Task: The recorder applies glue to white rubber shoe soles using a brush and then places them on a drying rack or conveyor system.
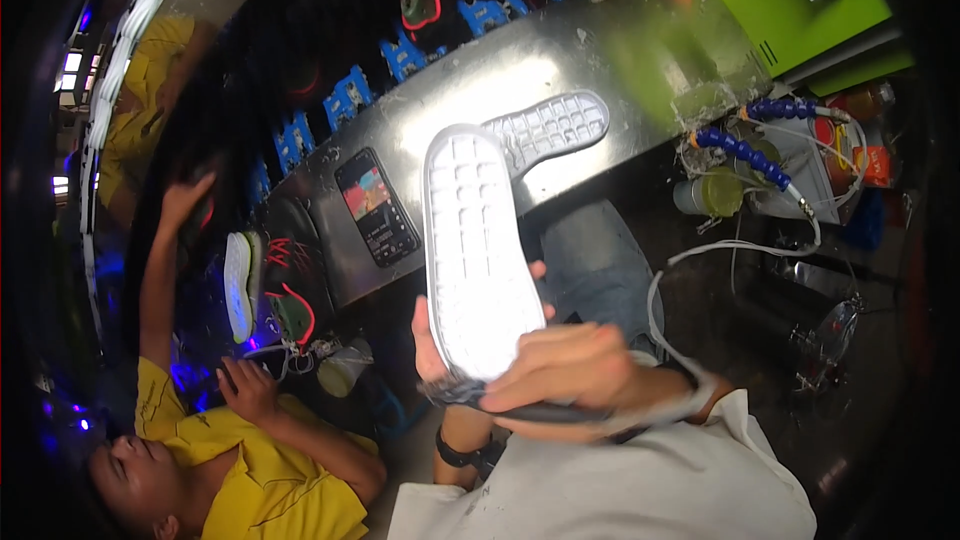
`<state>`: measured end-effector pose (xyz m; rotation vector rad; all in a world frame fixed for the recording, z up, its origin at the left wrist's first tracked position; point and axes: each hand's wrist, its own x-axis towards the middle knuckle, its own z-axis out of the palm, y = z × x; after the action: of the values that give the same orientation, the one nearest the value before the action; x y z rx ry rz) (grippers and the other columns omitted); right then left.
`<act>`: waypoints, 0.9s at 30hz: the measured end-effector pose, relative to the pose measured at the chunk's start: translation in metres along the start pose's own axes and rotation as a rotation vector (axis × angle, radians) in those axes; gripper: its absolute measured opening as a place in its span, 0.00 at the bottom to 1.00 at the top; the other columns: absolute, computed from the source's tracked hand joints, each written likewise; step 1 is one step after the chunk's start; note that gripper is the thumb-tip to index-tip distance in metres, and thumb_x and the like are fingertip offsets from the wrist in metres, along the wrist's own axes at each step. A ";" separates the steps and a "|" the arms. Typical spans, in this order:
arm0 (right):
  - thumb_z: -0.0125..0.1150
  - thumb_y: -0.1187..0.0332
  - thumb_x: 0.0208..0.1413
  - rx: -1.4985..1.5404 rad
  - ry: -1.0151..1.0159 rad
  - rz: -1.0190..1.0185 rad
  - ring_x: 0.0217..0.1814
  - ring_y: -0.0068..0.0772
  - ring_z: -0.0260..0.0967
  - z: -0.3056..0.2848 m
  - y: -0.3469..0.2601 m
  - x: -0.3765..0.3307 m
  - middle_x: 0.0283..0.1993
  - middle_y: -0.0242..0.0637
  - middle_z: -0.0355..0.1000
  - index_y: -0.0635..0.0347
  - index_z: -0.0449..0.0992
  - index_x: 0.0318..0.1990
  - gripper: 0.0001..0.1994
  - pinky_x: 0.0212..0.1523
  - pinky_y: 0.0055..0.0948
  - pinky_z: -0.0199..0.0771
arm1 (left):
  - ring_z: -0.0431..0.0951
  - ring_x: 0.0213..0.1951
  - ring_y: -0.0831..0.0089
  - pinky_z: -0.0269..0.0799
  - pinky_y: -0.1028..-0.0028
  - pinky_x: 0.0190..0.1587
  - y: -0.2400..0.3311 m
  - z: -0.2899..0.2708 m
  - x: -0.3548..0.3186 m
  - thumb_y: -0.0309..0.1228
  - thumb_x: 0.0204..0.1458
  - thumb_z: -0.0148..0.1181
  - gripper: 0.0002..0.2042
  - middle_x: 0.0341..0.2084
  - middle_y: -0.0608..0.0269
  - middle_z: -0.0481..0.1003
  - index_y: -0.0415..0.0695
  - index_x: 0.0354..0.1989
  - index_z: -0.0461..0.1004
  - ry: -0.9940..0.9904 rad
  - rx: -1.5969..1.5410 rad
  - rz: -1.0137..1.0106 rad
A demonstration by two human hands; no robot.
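Note:
A white shoe sole (470, 240) with a grid of hollows is held up in front of me. My left hand (430, 340) grips it from beneath, fingers showing at both edges. Over the sole's near end is my right hand (575, 370), blurred by motion and closed around a dark-bristled brush (455, 391). Those bristles lie at the sole's near rim. Beyond, a second sole (565, 126), similar and grey-white, lies on the metal bench (400, 120), partly hidden by the held one. A lit phone (376, 205) rests left of the soles.
Blue clamp-like fixtures (405, 58) and dark shoe uppers line the bench's far side. At left, a person in yellow (280, 470) reaches toward that line, near another sole (240, 285). Blue jointed hoses (745, 155), a cup (712, 192) and a green surface (800, 10) are at right.

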<state>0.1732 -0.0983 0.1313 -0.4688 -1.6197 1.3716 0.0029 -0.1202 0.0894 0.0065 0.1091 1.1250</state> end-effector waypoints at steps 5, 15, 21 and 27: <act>0.74 0.79 0.45 -0.046 0.246 0.270 0.38 0.25 0.80 -0.010 -0.024 -0.009 0.34 0.37 0.81 0.63 0.84 0.41 0.13 0.41 0.22 0.78 | 0.62 0.67 0.38 0.69 0.48 0.63 -0.007 0.023 0.031 0.63 0.64 0.34 0.43 0.70 0.39 0.57 0.39 0.76 0.45 0.163 0.159 0.040; 0.74 0.79 0.46 0.062 -0.129 0.233 0.35 0.35 0.80 -0.050 -0.048 -0.001 0.37 0.41 0.80 0.64 0.83 0.40 0.12 0.37 0.26 0.78 | 0.70 0.63 0.41 0.66 0.42 0.64 0.003 0.063 0.035 0.55 0.60 0.45 0.40 0.64 0.36 0.65 0.29 0.69 0.57 0.338 0.333 0.059; 0.73 0.81 0.42 -0.305 0.027 0.153 0.35 0.38 0.81 -0.062 -0.053 -0.012 0.36 0.45 0.80 0.67 0.83 0.39 0.13 0.34 0.30 0.81 | 0.74 0.58 0.44 0.67 0.50 0.64 0.005 0.051 0.019 0.48 0.60 0.47 0.36 0.59 0.34 0.70 0.25 0.66 0.61 0.292 0.116 0.086; 0.75 0.79 0.43 -0.174 0.098 0.033 0.36 0.33 0.82 -0.008 -0.052 0.002 0.39 0.48 0.81 0.64 0.83 0.39 0.13 0.30 0.23 0.81 | 0.69 0.62 0.38 0.63 0.49 0.67 0.019 0.007 -0.005 0.48 0.53 0.53 0.42 0.64 0.28 0.62 0.24 0.68 0.56 -0.028 -0.221 -0.146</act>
<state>0.1932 -0.1083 0.1789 -0.6574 -1.6639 1.2179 -0.0163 -0.1164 0.0975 -0.1801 -0.0403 0.9855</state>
